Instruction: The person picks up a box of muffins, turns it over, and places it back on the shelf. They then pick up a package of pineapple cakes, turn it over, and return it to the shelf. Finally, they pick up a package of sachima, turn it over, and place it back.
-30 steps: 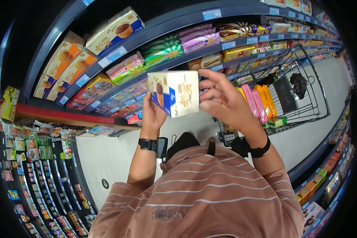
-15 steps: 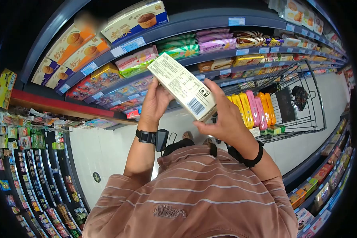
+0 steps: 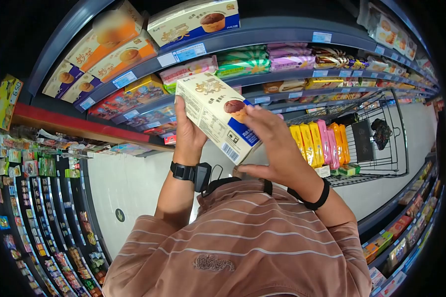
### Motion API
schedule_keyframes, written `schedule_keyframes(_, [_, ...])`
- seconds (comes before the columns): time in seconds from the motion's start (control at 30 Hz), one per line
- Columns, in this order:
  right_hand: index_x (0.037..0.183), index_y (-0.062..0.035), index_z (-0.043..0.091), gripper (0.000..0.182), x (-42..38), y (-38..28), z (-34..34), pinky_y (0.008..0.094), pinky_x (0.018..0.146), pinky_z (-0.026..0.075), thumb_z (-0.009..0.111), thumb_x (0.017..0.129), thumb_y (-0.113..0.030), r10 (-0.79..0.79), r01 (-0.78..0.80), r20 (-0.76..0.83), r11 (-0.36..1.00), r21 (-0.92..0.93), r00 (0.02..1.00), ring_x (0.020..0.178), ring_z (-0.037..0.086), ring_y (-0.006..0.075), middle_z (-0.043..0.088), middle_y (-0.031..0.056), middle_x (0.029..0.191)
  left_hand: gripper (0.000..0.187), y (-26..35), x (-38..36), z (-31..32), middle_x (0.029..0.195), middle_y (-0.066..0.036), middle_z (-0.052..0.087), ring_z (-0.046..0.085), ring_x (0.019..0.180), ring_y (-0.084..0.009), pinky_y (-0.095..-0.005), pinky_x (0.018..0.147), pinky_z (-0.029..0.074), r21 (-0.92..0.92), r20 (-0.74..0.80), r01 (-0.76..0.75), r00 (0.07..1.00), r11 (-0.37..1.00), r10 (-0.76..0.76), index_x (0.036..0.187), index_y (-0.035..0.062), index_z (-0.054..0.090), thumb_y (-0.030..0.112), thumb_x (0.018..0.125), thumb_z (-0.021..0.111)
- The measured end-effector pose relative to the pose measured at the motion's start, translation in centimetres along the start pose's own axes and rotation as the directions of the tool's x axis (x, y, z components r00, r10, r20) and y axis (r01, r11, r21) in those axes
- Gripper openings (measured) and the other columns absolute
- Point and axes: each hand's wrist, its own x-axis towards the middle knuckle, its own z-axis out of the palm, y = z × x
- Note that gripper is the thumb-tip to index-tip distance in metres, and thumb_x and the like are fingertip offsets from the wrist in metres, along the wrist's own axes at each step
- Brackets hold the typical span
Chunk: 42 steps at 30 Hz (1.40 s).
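A cream-and-blue muffin box [image 3: 218,111] is held tilted in front of my chest, its muffin picture and part of its printed side with a barcode in sight. My left hand [image 3: 189,126] grips the box's left end, thumb along the edge. Around the right end curves my right hand [image 3: 277,143], its fingers on the blue corner and its thumb below, near the barcode end. A similar muffin box [image 3: 193,22] stands on the shelf above, beside orange muffin boxes [image 3: 126,57].
A wire shopping cart [image 3: 389,143] stands to the right, holding yellow packs [image 3: 307,143], pink packs [image 3: 327,143] and orange packs. Shelves of packaged snacks [image 3: 243,62] run ahead. More shelves [image 3: 49,218] line the left, and others [image 3: 401,227] the lower right.
The muffin box has been turned so its muffin face shows, where mostly the printed side showed before. My right fingers have shifted onto the front face. The view has moved slightly left.
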Motion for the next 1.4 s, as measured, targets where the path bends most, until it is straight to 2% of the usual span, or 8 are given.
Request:
schedule_keyframes(0.13, [0.151, 0.0005, 0.032, 0.1, 0.3, 1.4, 0.8, 0.0467, 0.112, 0.039, 0.087, 0.076, -0.036, 0.23, -0.21, -0.047, 0.941, 0.264, 0.972, 0.137, 0.046, 0.0394, 0.045, 0.0247, 0.147, 0.077, 0.9, 0.6, -1.7, 0.147, -0.013, 0.053, 0.055, 0.131, -0.0282, -0.0434, 0.111, 0.046, -0.056, 0.008, -0.042, 0.999, 0.998, 0.043, 0.148, 0.0082, 0.045, 0.061, 0.095, 0.059])
schedule_keyframes(0.23, [0.153, 0.0021, 0.027, 0.101, 0.8, 1.6, 1.9, 0.0441, 0.109, 0.043, 0.085, 0.08, -0.038, 0.438, -0.426, 0.134, 0.681, 0.596, 0.889, 0.134, 0.051, 0.0334, 0.045, 0.0245, 0.147, 0.079, 1.4, 1.0, -2.5, 0.148, -0.012, 0.052, 0.055, 0.132, -0.0281, -0.0441, 0.111, 0.046, -0.067, 0.01, -0.065, 0.998, 0.996, 0.066, 0.149, 0.0093, 0.044, 0.063, 0.093, 0.06])
schedule_keyframes(0.37, [0.154, 0.0013, 0.025, 0.098, 1.1, 1.9, 3.1, 0.0403, 0.108, 0.046, 0.082, 0.084, -0.035, 0.426, -0.483, 0.314, 0.381, 0.788, 0.848, 0.132, 0.052, 0.0256, 0.047, 0.0183, 0.144, 0.083, 2.0, 1.3, -2.8, 0.146, -0.013, 0.053, 0.054, 0.132, -0.0281, -0.0436, 0.11, 0.047, -0.048, 0.042, -0.085, 0.995, 0.995, 0.087, 0.149, 0.007, 0.043, 0.065, 0.092, 0.06])
schedule_keyframes(0.47, [0.154, 0.0003, 0.026, 0.095, 1.9, 1.3, 2.8, 0.0381, 0.108, 0.046, 0.084, 0.084, -0.028, 0.413, -0.498, 0.36, 0.3, 0.813, 0.836, 0.131, 0.052, 0.0232, 0.047, 0.0152, 0.143, 0.086, 2.2, 1.7, -3.4, 0.147, -0.013, 0.053, 0.054, 0.132, -0.0284, -0.0439, 0.11, 0.047, -0.05, 0.051, -0.08, 0.995, 0.996, 0.082, 0.149, 0.0068, 0.042, 0.067, 0.09, 0.061])
schedule_keyframes(0.87, [0.154, -0.0008, 0.025, 0.099, 3.2, 0.9, 3.9, 0.0383, 0.116, 0.037, 0.087, 0.078, -0.015, 0.408, -0.493, 0.334, 0.389, 0.778, 0.85, 0.138, 0.045, 0.0213, 0.043, 0.0134, 0.147, 0.088, 3.3, 3.1, -4.2, 0.148, -0.015, 0.051, 0.055, 0.131, -0.0287, -0.0437, 0.109, 0.047, -0.1, 0.135, -0.024, 0.99, 0.995, 0.037, 0.15, 0.0048, 0.04, 0.069, 0.092, 0.057])
schedule_keyframes(1.07, [0.151, -0.0003, 0.034, 0.082, 3.6, 1.6, 3.6, 0.0361, 0.113, 0.038, 0.08, 0.086, -0.021, 0.435, -0.52, 0.398, 0.205, 0.829, 0.807, 0.133, 0.047, 0.0198, 0.048, 0.0128, 0.143, 0.091, 3.9, 3.1, -3.6, 0.15, -0.015, 0.049, 0.053, 0.134, -0.0286, -0.0432, 0.111, 0.046, -0.036, 0.131, -0.041, 0.99, 0.999, 0.045, 0.152, 0.0047, 0.037, 0.07, 0.091, 0.056])
schedule_keyframes(1.17, [0.147, -0.0003, 0.041, 0.072, 3.3, 2.9, 5.0, 0.0344, 0.109, 0.041, 0.076, 0.089, -0.024, 0.462, -0.519, 0.418, 0.112, 0.847, 0.782, 0.128, 0.051, 0.0194, 0.052, 0.0118, 0.139, 0.09, 4.2, 3.2, -3.8, 0.152, -0.015, 0.047, 0.05, 0.136, -0.0286, -0.0435, 0.113, 0.044, -0.013, 0.238, -0.025, 0.971, 1.0, 0.027, 0.152, 0.0048, 0.037, 0.069, 0.091, 0.056])
schedule_keyframes(1.4, [0.144, -0.0011, 0.045, 0.067, 4.6, 2.8, 3.8, 0.0333, 0.105, 0.044, 0.076, 0.087, -0.019, 0.52, -0.477, 0.292, 0.263, 0.839, 0.802, 0.124, 0.053, 0.0178, 0.056, 0.0109, 0.132, 0.082, 6.1, 3.0, -1.9, 0.154, -0.014, 0.045, 0.046, 0.14, -0.0276, -0.0461, 0.115, 0.039, 0.18, 0.244, -0.107, 0.968, 0.978, 0.061, 0.153, 0.0034, 0.035, 0.06, 0.097, 0.056])
